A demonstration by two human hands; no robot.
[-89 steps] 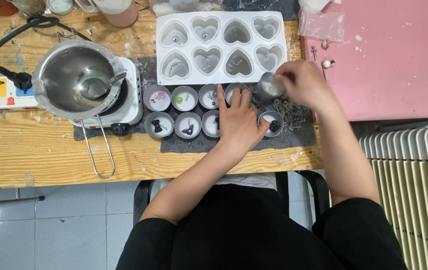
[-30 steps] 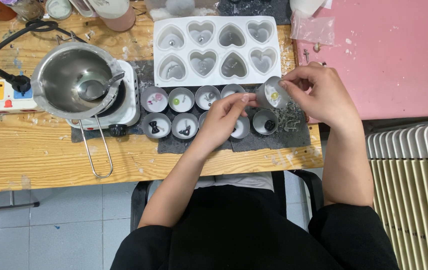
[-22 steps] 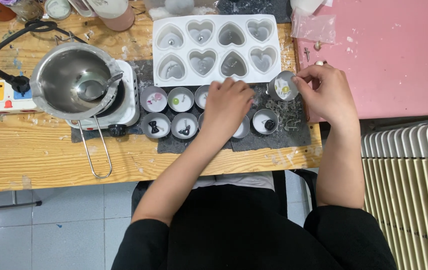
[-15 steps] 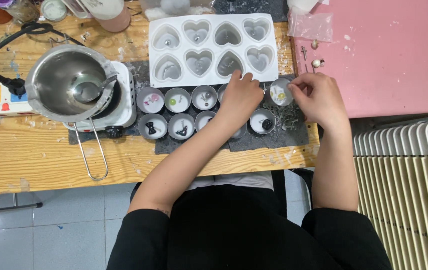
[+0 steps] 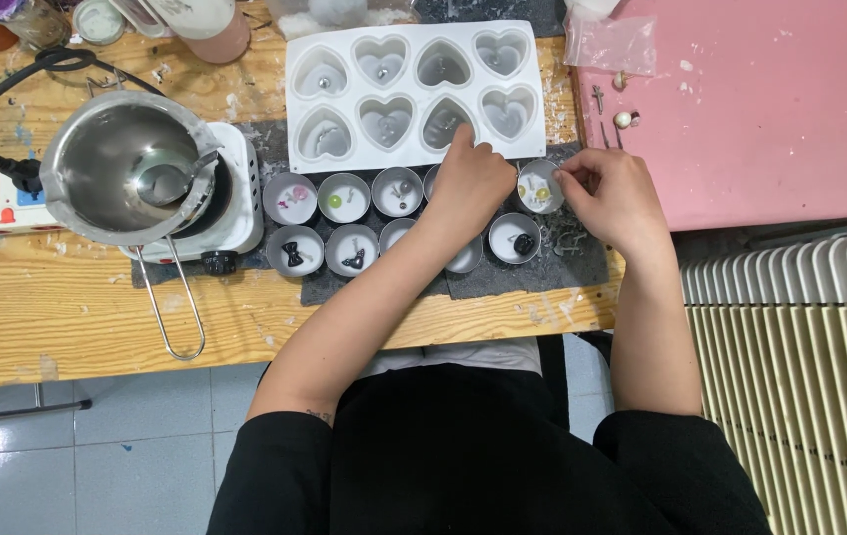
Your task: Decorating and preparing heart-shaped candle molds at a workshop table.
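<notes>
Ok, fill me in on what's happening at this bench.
A person sits at a wooden bench. Their right hand has a fingertip grip on a small round metal cup at the end of two rows of similar cups. Their left hand reaches to the white silicone heart-shaped mould tray, fingertip in a cavity.

Right hand seemingly pinches a small metal cup; left hand touches heart mould.
</notes>
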